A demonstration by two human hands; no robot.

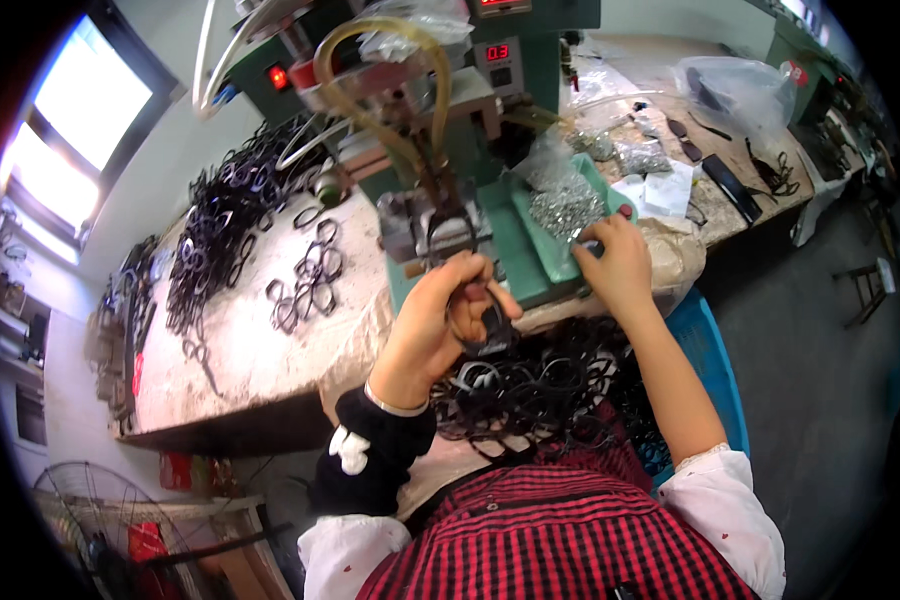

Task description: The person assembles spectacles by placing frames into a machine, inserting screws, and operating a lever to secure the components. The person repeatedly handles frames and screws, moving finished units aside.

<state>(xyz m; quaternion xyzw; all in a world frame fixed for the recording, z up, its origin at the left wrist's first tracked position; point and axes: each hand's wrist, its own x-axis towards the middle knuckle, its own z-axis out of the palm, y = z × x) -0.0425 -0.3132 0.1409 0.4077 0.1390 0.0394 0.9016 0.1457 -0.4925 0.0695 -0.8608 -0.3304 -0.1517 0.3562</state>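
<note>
While the left hand is gripping a dark frame by the machine, the right hand is curling (hold unclear) over the tray; it is likely keeping metal pieces handy.

Person wore a red-and-black checked fabric apron. White fabric left sleeve and matching right sleeve had small red motifs. Black fabric oversleeve covered left forearm, with a white rounded appliqué. Thin pale band circled left wrist. Left hand and right hand were bare.
</note>
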